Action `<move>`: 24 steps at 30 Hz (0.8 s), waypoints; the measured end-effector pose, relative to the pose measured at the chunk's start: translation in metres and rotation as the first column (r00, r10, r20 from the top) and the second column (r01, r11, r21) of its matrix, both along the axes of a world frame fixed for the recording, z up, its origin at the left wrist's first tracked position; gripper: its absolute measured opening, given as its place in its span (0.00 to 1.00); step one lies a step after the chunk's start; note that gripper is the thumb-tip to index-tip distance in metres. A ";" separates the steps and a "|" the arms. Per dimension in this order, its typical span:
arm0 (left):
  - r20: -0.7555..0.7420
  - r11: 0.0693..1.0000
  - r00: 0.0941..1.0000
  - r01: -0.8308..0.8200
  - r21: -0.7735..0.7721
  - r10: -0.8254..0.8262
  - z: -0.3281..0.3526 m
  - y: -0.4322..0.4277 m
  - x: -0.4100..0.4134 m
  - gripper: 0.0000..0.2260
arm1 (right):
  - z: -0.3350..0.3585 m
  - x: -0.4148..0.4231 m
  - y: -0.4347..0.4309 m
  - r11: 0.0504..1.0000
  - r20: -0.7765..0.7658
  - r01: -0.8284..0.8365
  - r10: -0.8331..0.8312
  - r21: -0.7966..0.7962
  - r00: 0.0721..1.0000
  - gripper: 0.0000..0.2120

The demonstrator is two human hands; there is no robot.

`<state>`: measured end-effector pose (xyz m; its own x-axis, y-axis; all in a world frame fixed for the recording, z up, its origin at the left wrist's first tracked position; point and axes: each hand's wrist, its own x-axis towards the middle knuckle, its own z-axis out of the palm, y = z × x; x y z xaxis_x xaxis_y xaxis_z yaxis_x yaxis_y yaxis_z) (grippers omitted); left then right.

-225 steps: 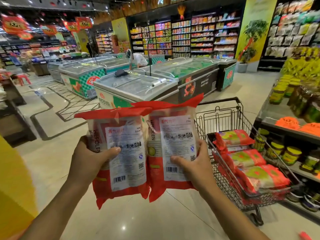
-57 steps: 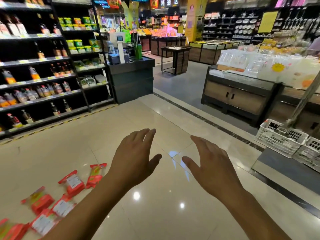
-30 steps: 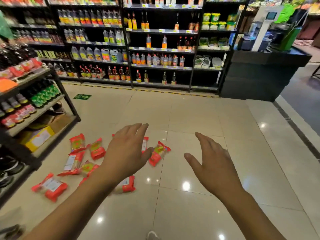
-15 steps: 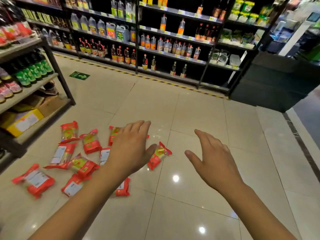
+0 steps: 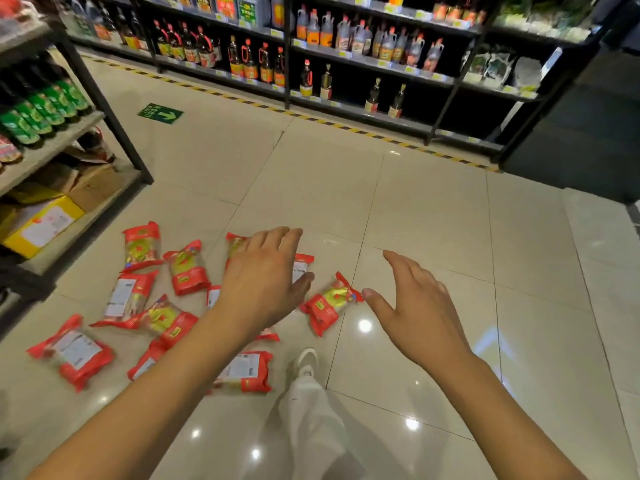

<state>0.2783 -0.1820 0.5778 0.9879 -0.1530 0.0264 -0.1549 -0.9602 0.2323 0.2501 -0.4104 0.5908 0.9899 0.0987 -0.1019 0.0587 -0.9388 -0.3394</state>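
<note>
- Both hands are held out over the floor (image 5: pixel 433 209) with nothing in them. The left hand (image 5: pixel 266 282) and right hand (image 5: pixel 415 317) are palm down, fingers nearly straight and slightly spread, thumbs turned toward each other.
- Two bare forearms reach in from below, and the left hand is the one nearer the rack (image 5: pixel 55 148).
- Red packets (image 5: pixel 187 268) lie flat and scattered on the floor just off the rack's lowest shelf. I count eleven showing, though the left arm covers part of the pile, so I can't tell the full number.
- One far packet (image 5: pixel 329 303), the farthest from the rack, shows between the two hands and neither hand touches it. Its long axis runs on a slant, with the crimped far end pointing away from the rack.
- The other packets point every which way.
- One white shoe (image 5: pixel 306 362) stands at the side of the pile away from the rack.
</note>
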 end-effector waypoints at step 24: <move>-0.585 0.975 0.797 -0.217 -0.048 0.149 -0.619 0.008 0.299 0.33 | -0.616 0.255 0.007 0.625 -0.643 0.730 -0.444 0.276 0.624 0.35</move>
<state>0.5770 -0.1738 -0.0414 0.8358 0.0024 -0.5490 0.2160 -0.9207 0.3250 0.5055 -0.4029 -0.0252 0.6613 -0.3124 -0.6820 -0.7433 -0.3953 -0.5397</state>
